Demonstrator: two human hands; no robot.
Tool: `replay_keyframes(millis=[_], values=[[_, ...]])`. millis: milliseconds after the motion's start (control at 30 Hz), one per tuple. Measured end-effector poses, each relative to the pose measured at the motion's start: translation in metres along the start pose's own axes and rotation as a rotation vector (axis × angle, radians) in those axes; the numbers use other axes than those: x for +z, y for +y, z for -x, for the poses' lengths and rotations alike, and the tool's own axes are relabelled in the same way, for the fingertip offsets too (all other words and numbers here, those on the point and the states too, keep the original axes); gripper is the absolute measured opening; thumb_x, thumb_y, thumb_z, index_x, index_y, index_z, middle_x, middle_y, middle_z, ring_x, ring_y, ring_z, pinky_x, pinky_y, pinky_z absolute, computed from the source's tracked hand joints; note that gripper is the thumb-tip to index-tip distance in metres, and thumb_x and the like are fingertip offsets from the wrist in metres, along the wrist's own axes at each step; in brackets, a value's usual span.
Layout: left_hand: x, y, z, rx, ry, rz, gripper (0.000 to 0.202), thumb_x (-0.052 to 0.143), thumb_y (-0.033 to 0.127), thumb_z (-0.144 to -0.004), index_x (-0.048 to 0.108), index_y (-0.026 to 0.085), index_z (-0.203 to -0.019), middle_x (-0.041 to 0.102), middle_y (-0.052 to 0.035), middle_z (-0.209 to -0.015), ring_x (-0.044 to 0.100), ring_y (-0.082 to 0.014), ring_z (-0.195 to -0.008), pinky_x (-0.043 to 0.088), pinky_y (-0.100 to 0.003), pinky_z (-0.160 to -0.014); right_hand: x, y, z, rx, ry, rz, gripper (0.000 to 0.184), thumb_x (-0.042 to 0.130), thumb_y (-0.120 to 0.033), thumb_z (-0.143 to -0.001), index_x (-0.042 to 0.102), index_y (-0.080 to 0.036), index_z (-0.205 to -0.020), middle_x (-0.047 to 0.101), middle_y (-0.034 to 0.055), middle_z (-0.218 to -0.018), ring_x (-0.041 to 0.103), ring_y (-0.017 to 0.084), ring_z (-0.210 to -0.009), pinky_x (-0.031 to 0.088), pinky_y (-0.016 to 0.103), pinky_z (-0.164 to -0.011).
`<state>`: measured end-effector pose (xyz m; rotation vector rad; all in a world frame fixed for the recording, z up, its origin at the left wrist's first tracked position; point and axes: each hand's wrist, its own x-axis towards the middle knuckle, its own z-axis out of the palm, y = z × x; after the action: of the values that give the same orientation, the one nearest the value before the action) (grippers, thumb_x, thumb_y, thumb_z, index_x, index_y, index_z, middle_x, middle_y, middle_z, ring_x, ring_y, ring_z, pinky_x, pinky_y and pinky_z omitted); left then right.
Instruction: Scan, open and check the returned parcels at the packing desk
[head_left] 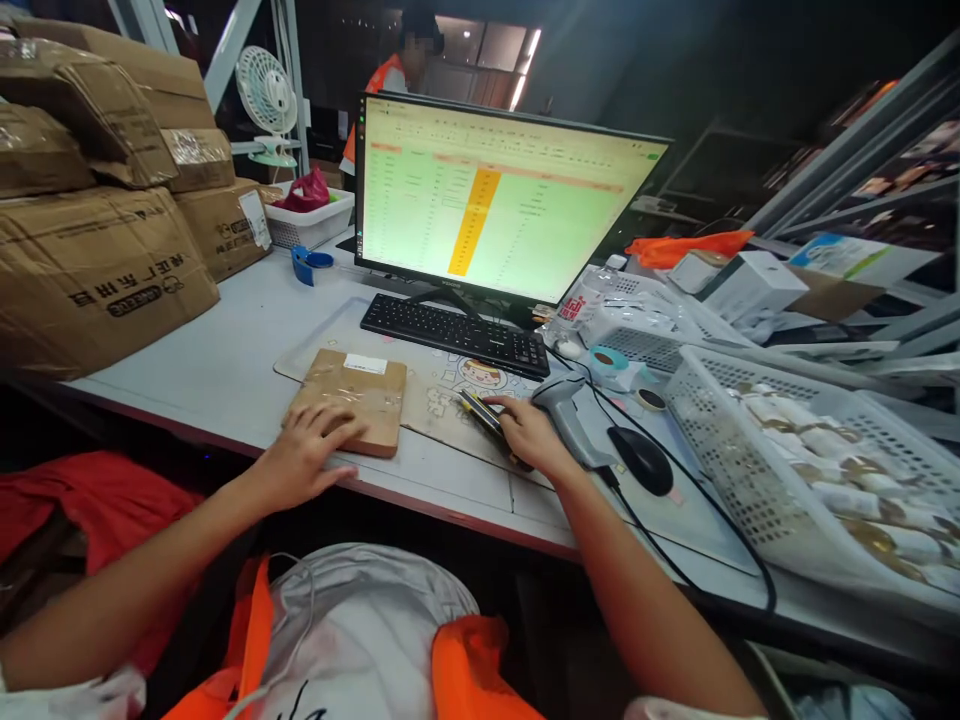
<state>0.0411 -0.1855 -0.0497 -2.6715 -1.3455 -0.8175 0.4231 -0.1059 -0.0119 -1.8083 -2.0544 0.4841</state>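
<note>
My left hand (309, 452) lies flat with fingers spread on the near edge of a small taped cardboard parcel (352, 395) with a white label, which rests on the desk mat (442, 400). My right hand (531, 432) is closed on a yellow and black utility knife (480, 410), its tip pointing toward the parcel. A grey barcode scanner (571, 415) lies just right of that hand, and a black mouse (641, 458) sits beyond it.
A black keyboard (457, 333) and a lit monitor (491, 195) stand behind the parcel. Cardboard boxes (97, 260) are stacked at left. White baskets (757, 480) with wrapped items fill the right. A person in an orange vest (382, 80) stands behind the monitor.
</note>
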Motion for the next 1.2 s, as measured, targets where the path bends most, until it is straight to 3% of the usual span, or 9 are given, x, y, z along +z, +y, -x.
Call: replay_keyframes(millis=[33, 100, 200, 300, 400, 567, 733, 1033, 1200], values=[[-0.005, -0.004, -0.002, 0.039, -0.023, 0.109, 0.049, 0.066, 0.040, -0.096, 0.060, 0.025, -0.141, 0.061, -0.0129, -0.142, 0.054, -0.0318, -0.133, 0.043, -0.049, -0.112, 0.005, -0.006, -0.006, -0.019, -0.011, -0.043, 0.044, 0.044, -0.020, -0.096, 0.069, -0.017, -0.132, 0.077, 0.0080, -0.102, 0.071, 0.021, -0.087, 0.054, 0.031, -0.083], [-0.016, -0.018, -0.013, 0.000, 0.046, 0.262, 0.045, 0.063, 0.045, -0.097, 0.062, 0.024, -0.137, 0.063, -0.0102, -0.140, 0.056, -0.0272, -0.133, 0.042, -0.043, -0.116, 0.014, -0.019, -0.017, -0.057, -0.014, -0.095, 0.041, 0.053, -0.032, -0.097, 0.070, -0.017, -0.132, 0.076, 0.0090, -0.110, 0.071, 0.022, -0.095, 0.054, 0.032, -0.087], [-0.020, -0.053, -0.041, -0.225, 0.195, 0.372, 0.042, 0.060, 0.049, -0.097, 0.066, 0.022, -0.128, 0.066, -0.0079, -0.136, 0.058, -0.0262, -0.131, 0.043, -0.041, -0.117, 0.026, -0.036, -0.032, -0.106, -0.054, -0.127, 0.050, 0.064, -0.043, -0.094, 0.067, -0.017, -0.137, 0.074, 0.0105, -0.123, 0.070, 0.025, -0.104, 0.054, 0.036, -0.093], [-0.006, -0.087, -0.076, -0.459, 0.183, 0.510, 0.054, 0.061, 0.053, -0.089, 0.065, 0.018, -0.131, 0.063, -0.0108, -0.142, 0.056, -0.0294, -0.135, 0.043, -0.044, -0.117, 0.036, -0.047, -0.039, -0.149, -0.110, -0.154, 0.052, 0.066, -0.043, -0.093, 0.066, -0.019, -0.139, 0.071, 0.0100, -0.133, 0.068, 0.028, -0.115, 0.052, 0.040, -0.103], [0.016, -0.105, -0.099, -0.592, 0.122, 0.633, 0.063, 0.063, 0.053, -0.082, 0.065, 0.013, -0.130, 0.064, -0.0149, -0.140, 0.057, -0.0312, -0.134, 0.041, -0.045, -0.119, 0.043, -0.051, -0.039, -0.213, -0.115, -0.192, 0.047, 0.065, -0.041, -0.094, 0.069, -0.022, -0.137, 0.068, 0.0070, -0.140, 0.062, 0.028, -0.131, 0.045, 0.042, -0.114], [0.034, -0.110, -0.105, -0.604, 0.083, 0.688, 0.061, 0.068, 0.061, -0.075, 0.074, 0.014, -0.115, 0.071, -0.0131, -0.129, 0.060, -0.0333, -0.127, 0.043, -0.044, -0.115, 0.048, -0.046, -0.035, -0.301, -0.118, -0.265, 0.048, 0.063, -0.043, -0.094, 0.069, -0.023, -0.137, 0.067, 0.0035, -0.140, 0.061, 0.029, -0.134, 0.043, 0.043, -0.117], [0.032, -0.110, -0.104, -0.635, 0.094, 0.717, 0.060, 0.072, 0.059, -0.072, 0.077, 0.015, -0.111, 0.071, -0.0125, -0.130, 0.058, -0.0332, -0.130, 0.042, -0.040, -0.115, 0.047, -0.039, -0.030, -0.334, -0.168, -0.328, 0.053, 0.064, -0.048, -0.092, 0.068, -0.022, -0.139, 0.066, 0.0020, -0.142, 0.059, 0.030, -0.136, 0.040, 0.046, -0.120], [0.032, -0.107, -0.107, -0.695, 0.130, 0.723, 0.053, 0.076, 0.052, -0.069, 0.079, 0.015, -0.106, 0.072, -0.0120, -0.129, 0.059, -0.0321, -0.131, 0.039, -0.039, -0.119, 0.038, -0.038, -0.018, -0.359, -0.282, -0.378, 0.057, 0.069, -0.051, -0.088, 0.071, -0.022, -0.136, 0.072, 0.0043, -0.133, 0.067, 0.032, -0.122, 0.049, 0.043, -0.110], [0.034, -0.102, -0.108, -0.753, 0.196, 0.672, 0.044, 0.073, 0.043, -0.074, 0.079, 0.014, -0.106, 0.072, -0.0119, -0.129, 0.063, -0.0291, -0.126, 0.040, -0.038, -0.118, 0.031, -0.046, -0.006, -0.387, -0.524, -0.460, 0.059, 0.075, -0.053, -0.082, 0.073, -0.022, -0.133, 0.079, 0.0031, -0.112, 0.073, 0.026, -0.097, 0.057, 0.033, -0.088]])
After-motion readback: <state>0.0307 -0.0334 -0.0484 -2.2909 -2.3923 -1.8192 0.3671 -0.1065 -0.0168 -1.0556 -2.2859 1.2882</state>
